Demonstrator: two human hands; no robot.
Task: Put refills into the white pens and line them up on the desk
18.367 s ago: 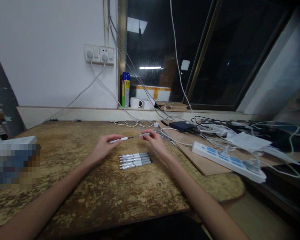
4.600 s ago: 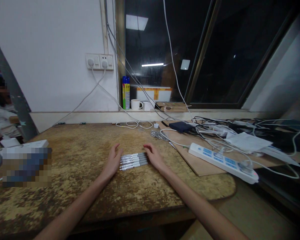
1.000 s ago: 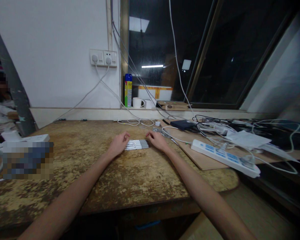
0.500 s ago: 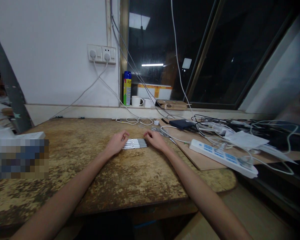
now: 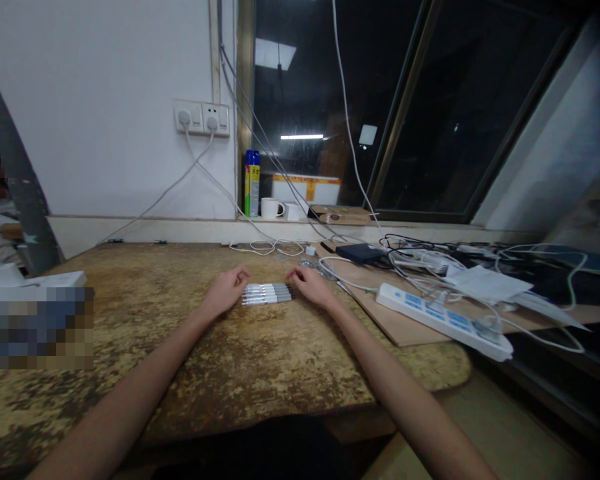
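Several silver-and-grey pens [image 5: 267,293] lie side by side in a neat row on the worn wooden table [image 5: 260,360]. At the row's left end rests my left hand [image 5: 225,290], its fingers bent and slightly apart beside the pen ends. My right hand [image 5: 311,285] is at the opposite end, fingers curved inward with a gap at the tips. Neither hand has a pen lifted; whether the fingertips touch the pen ends is too small to tell.
To the right are a white power strip [image 5: 445,321], a brown board [image 5: 380,313], a dark flat box [image 5: 361,253] and tangled cables. A spray can [image 5: 252,183] and white mug [image 5: 271,208] stand on the sill. Another person [image 5: 0,220] is at far left.
The view has tilted up slightly, so everything sits a little lower in the picture. Both hands stay at the ends of the pen row, which looks unchanged.
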